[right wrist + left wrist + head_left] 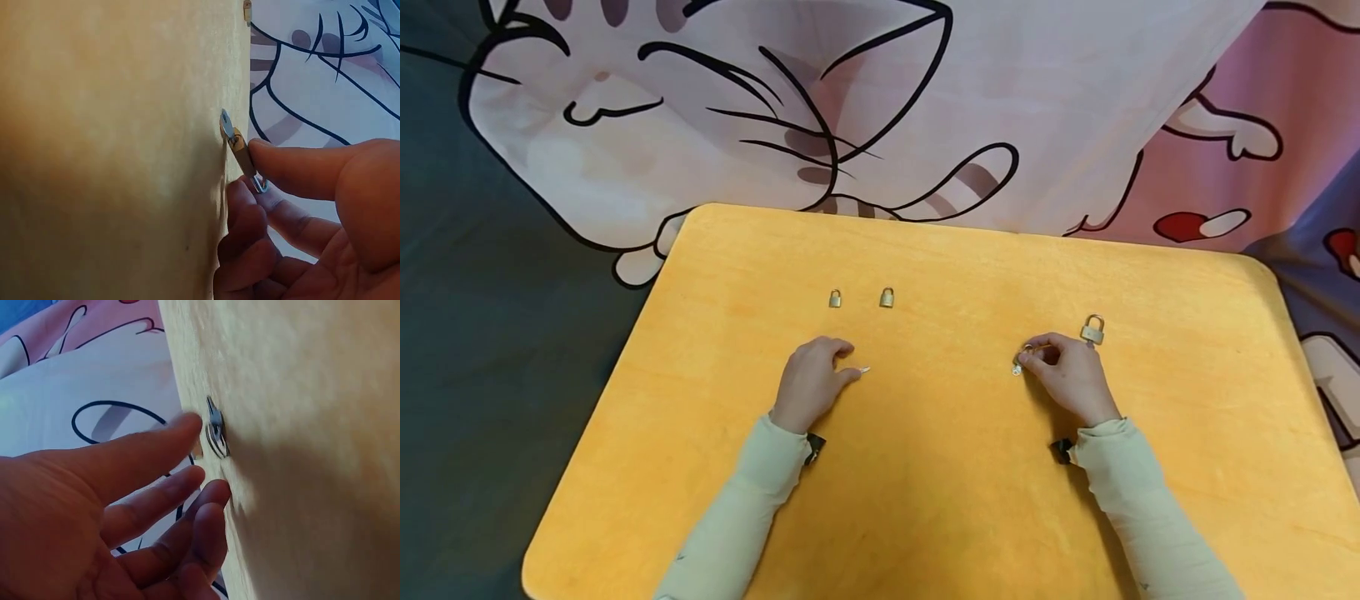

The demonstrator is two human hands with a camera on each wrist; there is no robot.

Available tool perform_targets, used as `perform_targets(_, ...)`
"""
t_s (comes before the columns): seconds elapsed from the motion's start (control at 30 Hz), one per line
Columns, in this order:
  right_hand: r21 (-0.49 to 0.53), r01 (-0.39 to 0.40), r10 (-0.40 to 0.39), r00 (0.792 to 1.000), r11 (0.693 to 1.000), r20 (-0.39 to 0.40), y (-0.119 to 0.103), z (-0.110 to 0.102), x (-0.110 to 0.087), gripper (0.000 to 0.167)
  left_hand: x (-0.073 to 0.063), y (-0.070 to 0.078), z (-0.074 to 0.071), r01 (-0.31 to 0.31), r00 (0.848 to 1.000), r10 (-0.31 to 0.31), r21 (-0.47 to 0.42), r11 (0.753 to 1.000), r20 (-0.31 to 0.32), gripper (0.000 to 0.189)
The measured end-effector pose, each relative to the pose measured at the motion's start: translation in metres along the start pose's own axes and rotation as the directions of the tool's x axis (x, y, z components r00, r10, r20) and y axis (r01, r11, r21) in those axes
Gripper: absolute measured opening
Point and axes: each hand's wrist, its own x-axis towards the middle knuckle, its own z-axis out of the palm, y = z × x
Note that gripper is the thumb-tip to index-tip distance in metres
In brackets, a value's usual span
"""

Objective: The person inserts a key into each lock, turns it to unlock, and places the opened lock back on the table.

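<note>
My right hand (1067, 375) pinches a small brass padlock (242, 153) between thumb and fingers, close over the table. A silver key (226, 122) sticks out of the padlock's bottom, and its shackle points back toward the fingers. On the left, my left hand (808, 383) is held low over the table with thumb and fingers apart. Just off its thumb tip lie small silver keys (215, 425) on a ring, with nothing gripped in that hand.
Two small brass padlocks, a left one (835, 298) and a right one (887, 297), lie beyond my left hand. A larger padlock (1092, 332) lies just behind my right hand. The yellow table (925, 483) ends at a cartoon-print cloth (1060, 108).
</note>
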Motion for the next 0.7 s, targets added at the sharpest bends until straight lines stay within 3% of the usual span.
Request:
perform_targets(0.2, -0.017, -0.009, 0.01, 1.0, 1.0, 0.014, 0.001, -0.001, 0.0, 0.026, -0.004, -0.002, -0.001, 0.017, 0.999, -0.018, 0.031, 0.999, 0.034, 0.037)
perform_targets(0.43, -0.011, -0.026, 0.026, 1.0, 1.0, 0.007, 0.0, -0.003, 0.001, 0.028, -0.007, 0.002, 0.004, -0.003, 1.0, 0.003, 0.053, 0.999, 0.006, 0.032)
perform_targets(0.7, -0.032, -0.005, 0.004, 1.0, 0.999, -0.012, -0.028, -0.005, 0.017, 0.032, -0.009, 0.005, 0.006, 0.003, 1.0, -0.001, 0.099, 0.995, -0.02, 0.021)
